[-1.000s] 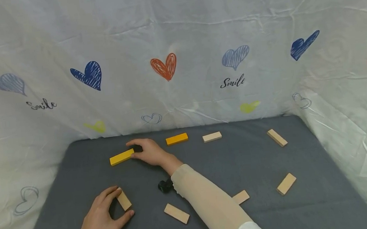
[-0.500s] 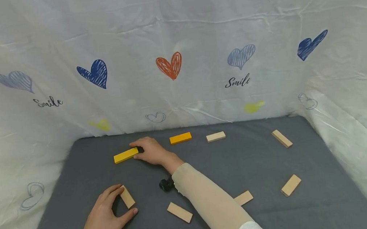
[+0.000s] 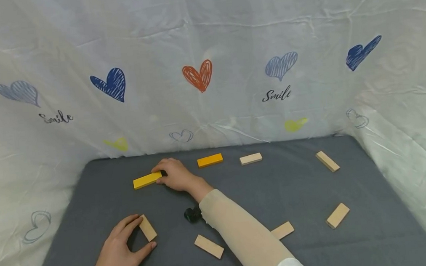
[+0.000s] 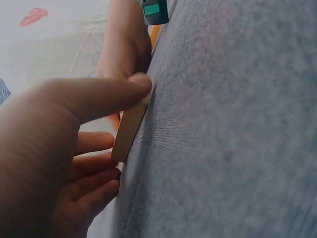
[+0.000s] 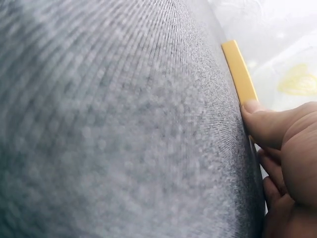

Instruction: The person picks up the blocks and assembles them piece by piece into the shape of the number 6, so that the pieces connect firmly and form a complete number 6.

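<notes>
My left hand (image 3: 121,253) grips a plain wooden block (image 3: 148,228) at the front left, fingertips at its far end and thumb at its near end. In the left wrist view the thumb covers one end of that wooden block (image 4: 130,130). Farther back, my right hand (image 3: 176,175) pinches the right end of a yellow block (image 3: 146,180) between thumb and fingers. The rest of this yellow block (image 5: 240,72) sticks out past the thumb in the right wrist view, lying along the cloth.
An orange-yellow block (image 3: 210,160) and a pale block (image 3: 251,159) lie at the back. Other wooden blocks lie in front (image 3: 209,246) and at the right (image 3: 327,161), (image 3: 337,215); the right sleeve (image 3: 244,231) partly hides another block (image 3: 283,230). A curtain (image 3: 234,118) hangs behind the grey table (image 3: 297,189).
The head view has shifted slightly, moving everything a little right in the picture. My right fingers have closed in on the yellow block's end, and my left thumb has drawn nearer to the wooden block.
</notes>
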Motion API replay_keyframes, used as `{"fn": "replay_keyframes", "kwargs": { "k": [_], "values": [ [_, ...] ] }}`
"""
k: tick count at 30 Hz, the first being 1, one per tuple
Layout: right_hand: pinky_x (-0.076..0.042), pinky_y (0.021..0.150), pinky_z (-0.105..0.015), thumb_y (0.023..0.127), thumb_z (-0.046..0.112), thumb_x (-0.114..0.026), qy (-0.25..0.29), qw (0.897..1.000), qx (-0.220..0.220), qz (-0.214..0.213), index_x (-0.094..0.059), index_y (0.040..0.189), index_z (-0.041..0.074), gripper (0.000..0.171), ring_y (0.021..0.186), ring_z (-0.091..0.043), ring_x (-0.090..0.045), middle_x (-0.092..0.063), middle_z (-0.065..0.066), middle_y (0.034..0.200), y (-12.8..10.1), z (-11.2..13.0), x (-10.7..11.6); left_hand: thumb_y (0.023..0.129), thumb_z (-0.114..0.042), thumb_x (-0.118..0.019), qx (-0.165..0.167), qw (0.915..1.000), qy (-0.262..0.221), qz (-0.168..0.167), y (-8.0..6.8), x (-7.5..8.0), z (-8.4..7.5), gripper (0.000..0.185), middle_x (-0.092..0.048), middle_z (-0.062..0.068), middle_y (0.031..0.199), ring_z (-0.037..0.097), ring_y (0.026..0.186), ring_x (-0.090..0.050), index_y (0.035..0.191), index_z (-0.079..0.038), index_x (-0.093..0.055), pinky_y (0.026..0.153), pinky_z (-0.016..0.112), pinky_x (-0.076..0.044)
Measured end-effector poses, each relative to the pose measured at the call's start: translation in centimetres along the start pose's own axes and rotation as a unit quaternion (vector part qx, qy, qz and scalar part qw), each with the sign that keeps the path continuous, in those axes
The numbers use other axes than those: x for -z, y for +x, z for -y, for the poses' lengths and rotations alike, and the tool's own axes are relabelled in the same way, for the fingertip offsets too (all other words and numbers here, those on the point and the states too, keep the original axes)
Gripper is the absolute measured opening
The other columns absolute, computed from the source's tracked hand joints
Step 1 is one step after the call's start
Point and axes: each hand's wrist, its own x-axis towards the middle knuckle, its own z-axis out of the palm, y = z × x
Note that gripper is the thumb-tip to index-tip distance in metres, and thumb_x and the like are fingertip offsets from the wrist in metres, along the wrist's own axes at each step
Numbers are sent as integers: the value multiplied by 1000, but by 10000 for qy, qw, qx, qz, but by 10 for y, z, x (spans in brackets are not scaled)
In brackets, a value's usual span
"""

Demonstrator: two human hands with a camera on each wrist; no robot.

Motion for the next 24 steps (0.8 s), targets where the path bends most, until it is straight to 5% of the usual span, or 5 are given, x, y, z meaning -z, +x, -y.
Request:
{"fn": "replay_keyframes", "kwargs": {
  "k": [6, 24],
  "values": [
    [-39, 124, -37, 106, 22, -75, 122, 9999, -70, -67, -73, 144, 17, 38, 137, -20, -58, -67, 0, 143, 0, 1, 4, 81, -36, -101, -268, 9992, -104, -292, 0, -1, 3, 77, -65, 17, 141, 43, 125, -65, 143, -2, -71, 98, 66, -57],
    [-48, 112, -25, 108, 22, -73, 256, 9993, -87, 264, -71, 143, 17, 35, 133, -14, -61, -65, 3, 142, -13, 3, 13, 81, -43, -100, -154, 9988, -254, -395, 1, -3, 7, 73, -67, 15, 140, 42, 124, -67, 139, -6, -74, 97, 68, -56]
  ]
}}
